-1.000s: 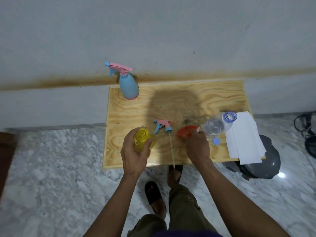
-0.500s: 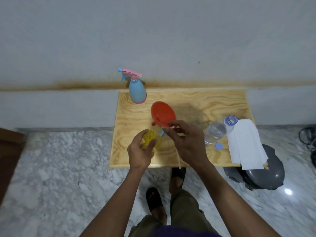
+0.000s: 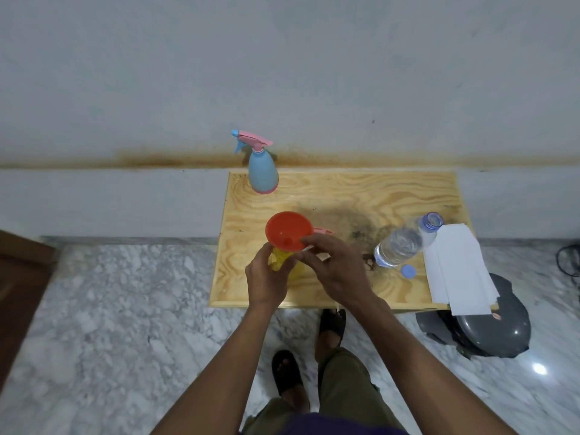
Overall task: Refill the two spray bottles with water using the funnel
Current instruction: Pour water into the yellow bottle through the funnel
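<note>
Pale plywood makes up the tabletop (image 3: 361, 196) under my hands, set against a grey wall with a rusty stain along its ledge and marble floor below. My left hand (image 3: 266, 279) is wrapped around the yellow spray bottle (image 3: 284, 262), holding it upright near the front edge, while my right hand (image 3: 335, 268) pinches the rim of the orange funnel (image 3: 288, 230), whose spout sits at the bottle's open neck; I cannot tell how deep it is seated. Just behind my right fingers a pink sprayer head (image 3: 323, 230) peeks out, which I take to be the one unscrewed from this bottle. Off to the right of my right hand lies the clear water bottle (image 3: 405, 243), tilted on its side with its mouth open, its small blue cap (image 3: 408, 271) on the wood just beside it. Further right, white sheets of paper (image 3: 455, 265) hang over the tabletop's edge, above a dark grey object (image 3: 489, 328) on the floor. Well beyond my left hand, at the far edge, stands the blue spray bottle (image 3: 263, 174) with its pink trigger top on. By my reckoning I am early on: one bottle is opened and the funnel placed, but nothing is poured, and the blue one is untouched. Pouring, recapping, then repeating for the second bottle all remain.
</note>
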`<move>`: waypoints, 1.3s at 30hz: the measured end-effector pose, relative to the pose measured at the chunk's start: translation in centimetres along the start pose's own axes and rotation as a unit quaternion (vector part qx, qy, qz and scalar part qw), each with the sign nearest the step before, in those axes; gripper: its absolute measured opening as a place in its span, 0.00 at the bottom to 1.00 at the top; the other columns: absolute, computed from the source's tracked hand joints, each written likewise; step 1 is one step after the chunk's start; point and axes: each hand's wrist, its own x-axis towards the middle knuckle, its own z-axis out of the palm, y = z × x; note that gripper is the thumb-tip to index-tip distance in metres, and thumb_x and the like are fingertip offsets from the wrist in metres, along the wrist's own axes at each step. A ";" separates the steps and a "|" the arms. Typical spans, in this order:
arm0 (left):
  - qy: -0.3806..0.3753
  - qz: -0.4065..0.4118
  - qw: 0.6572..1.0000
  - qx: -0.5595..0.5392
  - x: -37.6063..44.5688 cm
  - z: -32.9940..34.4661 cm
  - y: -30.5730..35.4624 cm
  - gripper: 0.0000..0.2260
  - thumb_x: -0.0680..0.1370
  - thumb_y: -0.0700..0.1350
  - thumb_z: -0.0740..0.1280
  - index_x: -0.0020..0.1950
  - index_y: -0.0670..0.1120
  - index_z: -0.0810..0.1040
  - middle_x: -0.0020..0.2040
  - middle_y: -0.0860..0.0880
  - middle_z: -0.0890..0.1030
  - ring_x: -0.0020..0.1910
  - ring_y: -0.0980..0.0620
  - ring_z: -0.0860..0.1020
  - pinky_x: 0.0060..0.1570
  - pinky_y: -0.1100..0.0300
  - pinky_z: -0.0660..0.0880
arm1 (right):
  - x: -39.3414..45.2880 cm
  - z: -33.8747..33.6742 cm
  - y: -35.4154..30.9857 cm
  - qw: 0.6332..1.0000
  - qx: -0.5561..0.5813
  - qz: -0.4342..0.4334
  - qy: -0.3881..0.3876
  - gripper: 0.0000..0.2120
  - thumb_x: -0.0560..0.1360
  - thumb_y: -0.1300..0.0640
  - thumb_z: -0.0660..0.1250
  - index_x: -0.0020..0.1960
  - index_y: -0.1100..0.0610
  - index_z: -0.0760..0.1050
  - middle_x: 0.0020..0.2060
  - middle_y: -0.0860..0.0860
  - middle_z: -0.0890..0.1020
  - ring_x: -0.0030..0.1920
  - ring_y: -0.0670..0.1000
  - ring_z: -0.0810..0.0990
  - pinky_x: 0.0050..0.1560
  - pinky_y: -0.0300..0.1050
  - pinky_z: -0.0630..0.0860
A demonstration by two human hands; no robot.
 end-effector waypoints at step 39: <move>0.000 0.124 0.992 0.031 -0.7 -3.5 3.5 0.44 0.67 0.62 0.76 0.75 0.42 0.66 0.70 0.45 0.73 0.67 0.49 0.73 0.63 0.53 0.74 | -3.2 -4.3 1.0 0.967 0.034 0.170 0.184 0.11 0.76 0.54 0.72 0.57 0.53 0.81 0.48 0.46 0.83 0.44 0.41 0.82 0.41 0.23 0.72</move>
